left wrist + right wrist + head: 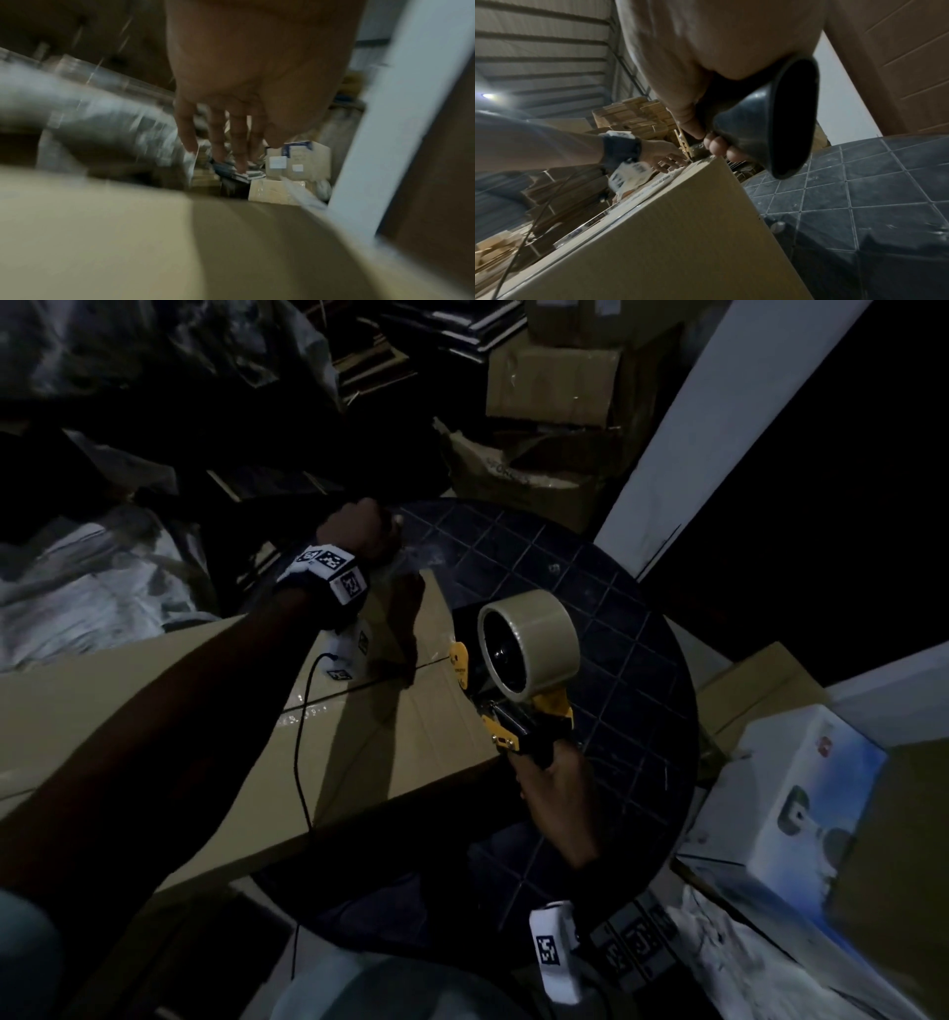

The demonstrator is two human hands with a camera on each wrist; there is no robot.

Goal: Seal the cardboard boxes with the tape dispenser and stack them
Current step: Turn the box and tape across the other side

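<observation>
At nine o'clock in the head view a crumpled plastic sheet [97, 577] is seen on the floor, and just inboard of it the cardboard box [215, 701] lies closed on the dark tiled round surface [631, 670], its centre seam running toward three o'clock with what looks like clear tape already laid along part of it. The left hand [359, 531] is reached past the far edge of the box at about eleven o'clock; in the left wrist view its fingers [217, 138] are seen straight and slightly spread, holding nothing, though whether they touch the box cannot be told through the blur. At the box's three o'clock edge the tape dispenser [518, 680], yellow-framed with a large roll, is set with its front end at the rim where the seam ends. The right hand [557, 793] is wrapped around its black handle at about five o'clock, the fingers [716, 145] curled tight on the grip. Other cartons [554, 387] are piled at twelve o'clock, and a white printed box [801, 814] stands at four o'clock. The sealing step is judged to be in hand, with stacking not yet begun. The next move would call for the dispenser to be carried over the edge and down the side so the strip is anchored and cut, while the box is steadied.
</observation>
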